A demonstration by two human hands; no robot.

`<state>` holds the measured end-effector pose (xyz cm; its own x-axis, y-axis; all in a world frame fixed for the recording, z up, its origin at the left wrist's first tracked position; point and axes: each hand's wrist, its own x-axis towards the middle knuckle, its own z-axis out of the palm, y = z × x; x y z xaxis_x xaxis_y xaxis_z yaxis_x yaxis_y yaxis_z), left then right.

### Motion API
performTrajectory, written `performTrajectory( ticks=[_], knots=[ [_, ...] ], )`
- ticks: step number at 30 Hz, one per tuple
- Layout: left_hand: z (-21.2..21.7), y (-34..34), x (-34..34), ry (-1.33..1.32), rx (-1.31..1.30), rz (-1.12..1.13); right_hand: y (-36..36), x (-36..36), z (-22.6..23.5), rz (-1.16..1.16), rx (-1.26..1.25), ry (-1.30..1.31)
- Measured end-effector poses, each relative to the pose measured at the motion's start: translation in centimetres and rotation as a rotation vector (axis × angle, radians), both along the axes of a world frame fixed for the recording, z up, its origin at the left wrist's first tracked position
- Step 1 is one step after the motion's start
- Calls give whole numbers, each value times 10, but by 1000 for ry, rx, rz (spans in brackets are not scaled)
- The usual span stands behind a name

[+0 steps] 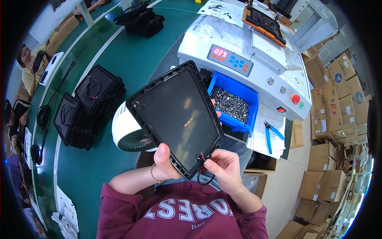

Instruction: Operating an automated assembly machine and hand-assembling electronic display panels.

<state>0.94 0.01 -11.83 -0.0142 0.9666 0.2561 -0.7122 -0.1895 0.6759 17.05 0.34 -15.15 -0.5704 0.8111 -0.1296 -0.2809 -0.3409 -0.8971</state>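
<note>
A shallow black plastic housing (175,115) with a raised rim is tilted up in front of my chest. My left hand (163,159) holds it from beneath. Its thumb lies over the near-left rim, and its fingertips show past the opposite edge. At the bottom right corner, my right hand (223,167) pinches a black cable (205,183) where thin red wires enter the housing. The cable's lower end curls out of sight below that corner. Just beyond the housing sits a blue bin (251,99) full of small metal nuts.
Stacked black housings (97,85) with coiled cables stand left on the green bench. A white fan (125,127) is close behind my left hand. At the right stands a white machine (199,46) with an orange fixture (264,26). Blue-handled cutters (270,133) lie on paper; cardboard boxes (338,103) line the floor.
</note>
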Motion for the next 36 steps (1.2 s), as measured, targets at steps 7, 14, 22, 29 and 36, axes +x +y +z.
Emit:
performTrajectory(
  ticks=[7, 14, 22, 29, 36],
  knots=[
    [-7, -3, -3, 137, 78, 27, -1, -7, 12, -60, -19, 4],
    [-2, -4, -4, 92, 40, -39, 3, 1, 19, 12, -74, 6],
    [-4, -7, -4, 48, 121, 31, 4, -3, 17, 31, -108, 82],
    [3, -10, -7, -48, 48, -27, 5, -5, 15, 58, -104, 159],
    [0, -8, -6, -126, 43, 27, 2, -11, 7, -4, -93, 228]
  ],
)
